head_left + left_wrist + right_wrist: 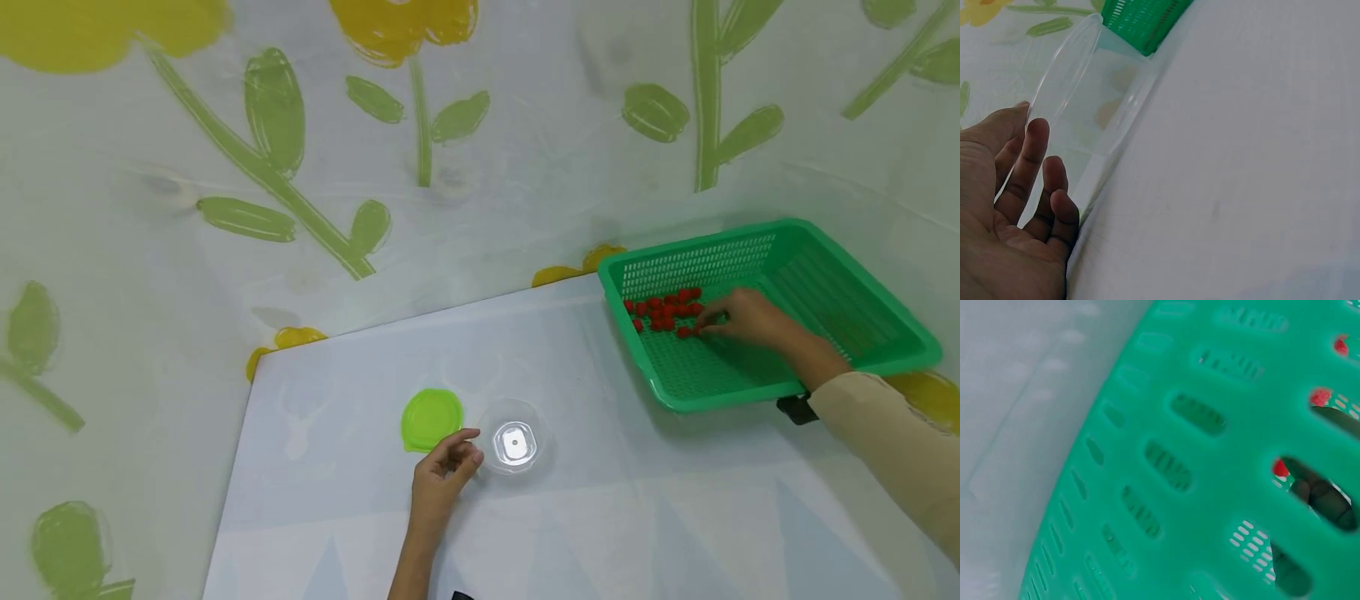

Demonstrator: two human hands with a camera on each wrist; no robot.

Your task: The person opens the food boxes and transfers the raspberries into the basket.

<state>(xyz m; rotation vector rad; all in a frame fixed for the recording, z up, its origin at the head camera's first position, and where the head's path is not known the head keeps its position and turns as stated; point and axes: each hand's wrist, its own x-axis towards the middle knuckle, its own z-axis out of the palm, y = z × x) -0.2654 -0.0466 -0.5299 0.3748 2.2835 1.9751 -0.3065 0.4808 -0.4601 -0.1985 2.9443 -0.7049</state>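
A clear round plastic bowl stands on the table. My left hand is at its left side, thumb and index finger pinching the rim; the left wrist view shows the clear bowl tilted in the picture at those fingertips. To the right, my right hand reaches down into a green plastic basket. Its thumb and index finger pinch a small red ball beside several more red balls. In the right wrist view, the green basket wall hides most of that hand; parts of fingers show through the slots.
A bright green lid lies on the white table, just left of the bowl. Behind the table hangs a white sheet printed with flowers. The basket sits at the table's right back, its slotted walls standing up around the balls.
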